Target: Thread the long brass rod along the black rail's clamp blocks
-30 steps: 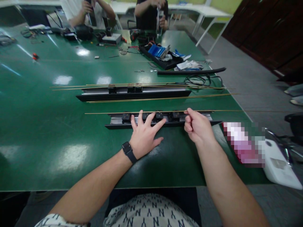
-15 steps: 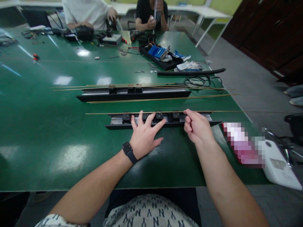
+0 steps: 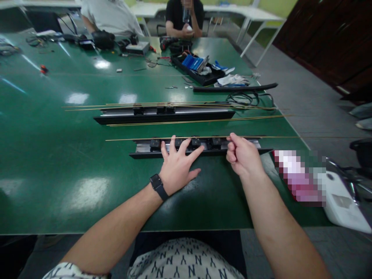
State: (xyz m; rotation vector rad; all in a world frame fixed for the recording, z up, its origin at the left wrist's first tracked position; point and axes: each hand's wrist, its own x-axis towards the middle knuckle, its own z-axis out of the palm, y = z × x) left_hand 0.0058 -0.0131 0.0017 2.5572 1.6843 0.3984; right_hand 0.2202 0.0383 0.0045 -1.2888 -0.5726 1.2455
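Note:
My left hand (image 3: 177,164) lies with fingers spread across the near black-and-silver rail (image 3: 142,149), over its small black blocks (image 3: 216,142). A long thin brass-coloured rod (image 3: 120,140) runs along the rail's far side and sticks out past both ends. Thumb and forefinger of my right hand (image 3: 242,155) pinch this rod towards the rail's right part; the other fingers are curled in. Behind it lies a second rail (image 3: 162,117) of the same kind, with several thin rods (image 3: 78,107) on and beside it.
Beyond the rails are a curved black strip (image 3: 235,89), a coiled black cable (image 3: 244,99), gloves (image 3: 232,80) and a black tray (image 3: 206,80) with blue items. A white device (image 3: 343,201) stands at the right table edge. Two people are across the green table (image 3: 58,155).
My right hand and the pinched rod have shifted very slightly right; my left hand has stayed put. Across the table, the person in white has leaned away and the other's hands have lowered.

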